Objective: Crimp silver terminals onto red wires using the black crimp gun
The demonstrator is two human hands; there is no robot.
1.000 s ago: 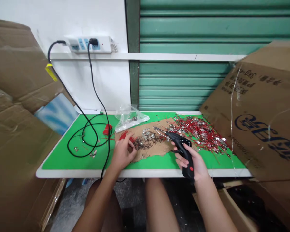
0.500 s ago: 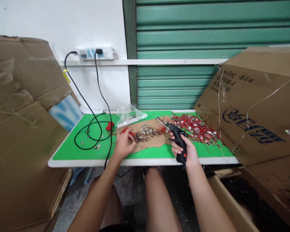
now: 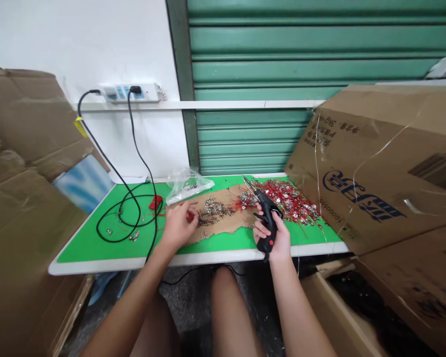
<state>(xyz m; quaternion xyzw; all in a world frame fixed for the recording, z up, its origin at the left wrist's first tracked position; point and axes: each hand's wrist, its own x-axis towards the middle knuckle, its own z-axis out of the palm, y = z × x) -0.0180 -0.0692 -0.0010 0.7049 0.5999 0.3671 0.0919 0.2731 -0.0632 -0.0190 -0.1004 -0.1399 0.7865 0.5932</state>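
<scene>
My right hand [image 3: 281, 237] is wrapped around the grip of a black soldering gun [image 3: 269, 223], its metal tip pointing up and away to the left. My left hand [image 3: 179, 225] is over the left end of a brown cardboard sheet [image 3: 223, 226]. Its thumb and fingers close around red wires [image 3: 191, 216], which show only in part between them. Small shiny metal parts [image 3: 212, 205] lie across the middle of the cardboard among dark marks. Behind the soldering gun's tip, red wires with metal pieces [image 3: 245, 199] rest on the cardboard's right end.
A large pile of red wires with metal parts [image 3: 293, 201] covers the right of the green tabletop [image 3: 82, 243]. A clear plastic bag [image 3: 189, 188], a red object [image 3: 156, 203] and a looped black cable [image 3: 107, 240] are on the left. Cardboard boxes [image 3: 360, 183] flank the table.
The view has shifted, so the table sits further left. My left hand has closed over the red wires at the cardboard's left end. My right hand still holds the soldering gun.
</scene>
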